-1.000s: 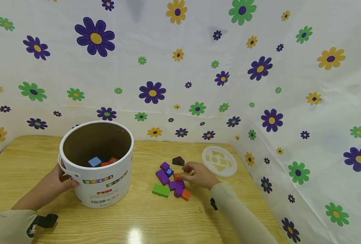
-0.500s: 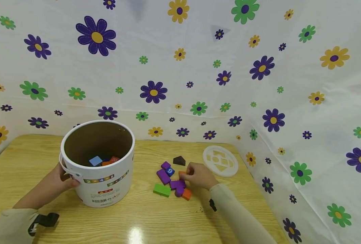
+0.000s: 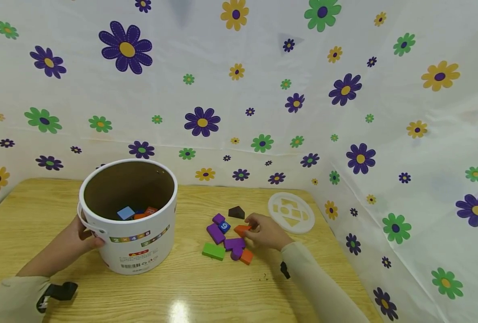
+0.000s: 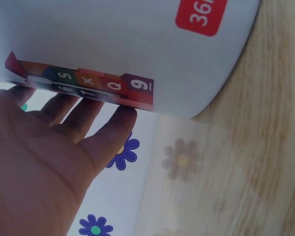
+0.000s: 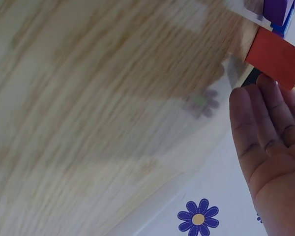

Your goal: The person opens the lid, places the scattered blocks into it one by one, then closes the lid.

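Note:
A white bucket (image 3: 139, 244) with printed coloured letter and number tiles stands on the left of the table, several blocks (image 3: 125, 213) inside it. My left hand (image 3: 79, 240) holds its side, thumb toward the front and fingers spread round the far side; the fingertips meet the wall in the left wrist view. My right hand (image 3: 267, 232) pinches an orange block (image 5: 276, 58) between thumb and fingers, tilted at the right edge of a small group. In that group lie purple blocks (image 3: 216, 234), a blue numbered block (image 3: 224, 227), a green block (image 3: 213, 251) and another orange block (image 3: 246, 256).
A dark brown block (image 3: 236, 212) lies behind the group. A round white stencil plate (image 3: 274, 211) with cut-out shapes rests at the back right. A flower-printed curtain (image 3: 239, 98) borders the wooden table (image 3: 206, 296) behind and on the right.
My right hand has closed thumb and fingers on the orange block and tilted it, shifting it slightly right, away from the purple blocks. The left hand and bucket have stayed in place.

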Demonstrator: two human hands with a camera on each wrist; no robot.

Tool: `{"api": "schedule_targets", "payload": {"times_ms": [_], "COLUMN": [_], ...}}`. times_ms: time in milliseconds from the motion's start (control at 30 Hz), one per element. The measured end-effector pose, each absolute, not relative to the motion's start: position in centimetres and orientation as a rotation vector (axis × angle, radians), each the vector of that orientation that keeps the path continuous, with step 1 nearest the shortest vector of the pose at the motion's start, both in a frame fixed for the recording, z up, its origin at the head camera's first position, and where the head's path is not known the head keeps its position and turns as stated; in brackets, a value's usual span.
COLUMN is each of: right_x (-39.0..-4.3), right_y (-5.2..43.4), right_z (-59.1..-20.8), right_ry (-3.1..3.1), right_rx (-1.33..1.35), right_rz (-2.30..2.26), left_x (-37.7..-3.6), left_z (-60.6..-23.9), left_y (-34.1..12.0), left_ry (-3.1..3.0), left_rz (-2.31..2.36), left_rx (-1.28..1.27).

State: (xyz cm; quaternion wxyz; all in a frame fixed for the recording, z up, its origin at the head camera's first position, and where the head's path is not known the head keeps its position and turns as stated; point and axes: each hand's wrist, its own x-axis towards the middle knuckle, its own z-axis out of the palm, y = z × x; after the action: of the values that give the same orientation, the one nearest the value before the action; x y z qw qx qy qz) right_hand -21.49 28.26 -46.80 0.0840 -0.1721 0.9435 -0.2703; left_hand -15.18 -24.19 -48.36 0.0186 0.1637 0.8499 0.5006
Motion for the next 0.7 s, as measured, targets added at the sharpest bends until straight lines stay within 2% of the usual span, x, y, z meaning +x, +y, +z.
{"api": "schedule_targets", "payload": {"times_ms": [700], "right_x": [-21.66], "right_y": [29.02], "right_z": [-47.55], "right_ry": [2.735], "right_rx": [-0.307], "right_rz": [-0.938], "left_x": [-14.90], "left_z": [-48.66], "left_y": [-24.21], "left_ry": [2.653], "left_rz": [1.586], "left_rx": [0.532]}}
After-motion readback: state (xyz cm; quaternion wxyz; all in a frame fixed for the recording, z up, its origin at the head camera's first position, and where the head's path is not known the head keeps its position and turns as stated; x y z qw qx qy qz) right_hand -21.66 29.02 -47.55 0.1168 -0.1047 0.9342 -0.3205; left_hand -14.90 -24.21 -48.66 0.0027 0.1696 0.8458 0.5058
